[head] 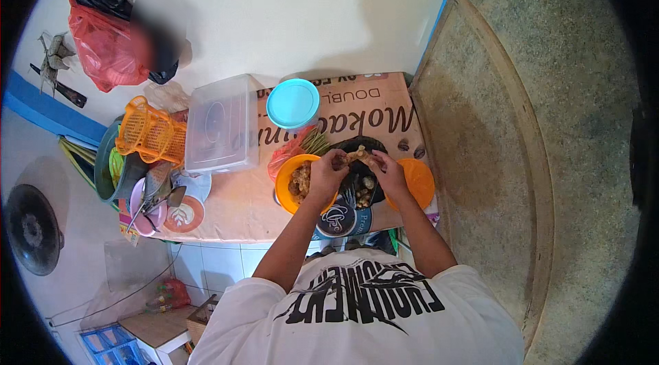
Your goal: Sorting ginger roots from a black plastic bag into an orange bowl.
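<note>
A pale, knobbly rhizome that looks like ginger (361, 153) is held between my two hands. My left hand (327, 172) grips its left end, and my right hand (389, 173) has the right end in its fingers. Beneath it lies an opened black plastic bag (351, 185) with several small round and knobby pieces (366, 191) in it; I cannot tell exactly what they are. Just left of the bag, partly under my left wrist, stands an orange bowl (282, 195) of brown, knobbly rhizomes (299, 182). An orange round lid or plate (419, 180) lies beside my right forearm.
Behind the bowl are a red plastic bag (283, 155) with green stalks (315, 142) and a turquoise-lidded tub (293, 102). Leftward on the printed table cover (239, 200) stand a clear lidded box (221, 128), orange baskets (149, 131) and a pink utensil container (141, 205). A wall borders the back.
</note>
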Demonstrator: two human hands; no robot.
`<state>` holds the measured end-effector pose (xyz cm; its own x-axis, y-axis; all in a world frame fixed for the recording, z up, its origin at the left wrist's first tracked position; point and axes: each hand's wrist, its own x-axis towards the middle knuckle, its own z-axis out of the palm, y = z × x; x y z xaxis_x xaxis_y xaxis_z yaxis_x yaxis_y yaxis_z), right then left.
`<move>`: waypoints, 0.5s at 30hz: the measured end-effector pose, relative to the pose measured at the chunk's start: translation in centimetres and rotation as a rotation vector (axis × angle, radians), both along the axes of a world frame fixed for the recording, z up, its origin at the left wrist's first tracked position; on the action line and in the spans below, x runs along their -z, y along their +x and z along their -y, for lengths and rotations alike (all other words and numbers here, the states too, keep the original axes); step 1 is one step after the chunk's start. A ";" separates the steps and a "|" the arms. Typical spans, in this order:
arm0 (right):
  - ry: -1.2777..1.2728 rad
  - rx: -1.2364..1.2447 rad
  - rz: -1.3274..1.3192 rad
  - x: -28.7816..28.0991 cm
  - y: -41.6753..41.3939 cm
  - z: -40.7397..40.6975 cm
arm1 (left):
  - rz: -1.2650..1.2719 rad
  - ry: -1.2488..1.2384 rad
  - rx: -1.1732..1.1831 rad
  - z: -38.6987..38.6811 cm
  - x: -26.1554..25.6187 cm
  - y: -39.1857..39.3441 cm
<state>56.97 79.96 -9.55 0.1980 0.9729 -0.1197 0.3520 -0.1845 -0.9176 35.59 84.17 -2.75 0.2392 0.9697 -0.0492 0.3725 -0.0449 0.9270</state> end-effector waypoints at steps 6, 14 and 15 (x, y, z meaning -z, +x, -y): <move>-0.053 0.004 -0.076 -2.7 -1.1 0.5 | 0.013 -0.045 -0.035 0.1 0.8 -1.5; 0.065 -0.009 -0.107 -2.4 -1.2 2.8 | 0.088 0.010 0.001 1.4 0.5 -2.5; 0.046 -0.013 -0.109 -2.6 -1.3 2.9 | 0.063 -0.021 0.006 1.7 0.0 -2.8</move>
